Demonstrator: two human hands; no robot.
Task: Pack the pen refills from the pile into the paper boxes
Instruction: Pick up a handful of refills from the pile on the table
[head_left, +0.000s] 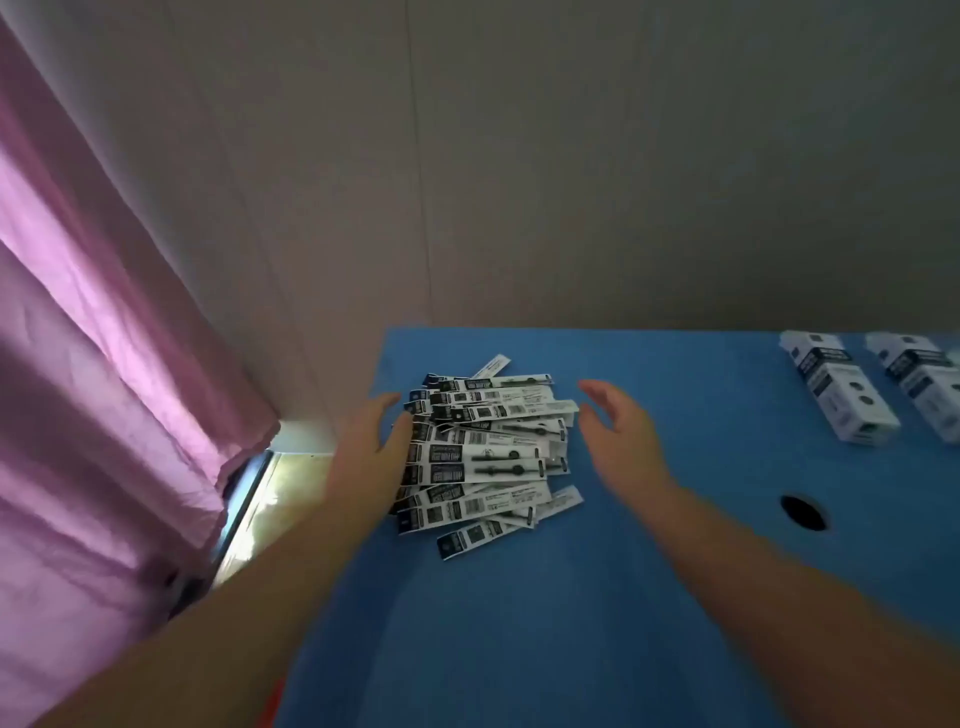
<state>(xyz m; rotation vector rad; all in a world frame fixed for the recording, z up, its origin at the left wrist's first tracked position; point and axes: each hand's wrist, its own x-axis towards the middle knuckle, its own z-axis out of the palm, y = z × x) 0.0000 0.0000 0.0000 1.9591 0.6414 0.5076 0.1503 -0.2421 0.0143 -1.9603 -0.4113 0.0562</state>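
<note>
- Pen refills (483, 452) lie in a loose pile near the far left corner of the blue tabletop (597, 597), in our one view, from the head camera.
- We judge them light, thin and slippery in their wrappers: a stack would slide apart easily, so we would square a bundle from both short ends and pinch it across the middle.
- Each refill is a long, narrow white sleeve with a dark printed end and a black stem inside; they lie mostly parallel, with a few skewed at the edges.
- Our left hand (371, 447) rests against the pile's left end, fingers (402, 434) spread and holding nothing.
- Our right hand (621, 431) hovers just beside the right end, fingers apart, empty.
- Two paper boxes (839, 389) lie well apart at the far right, the second (919, 382) cut by the frame.
</note>
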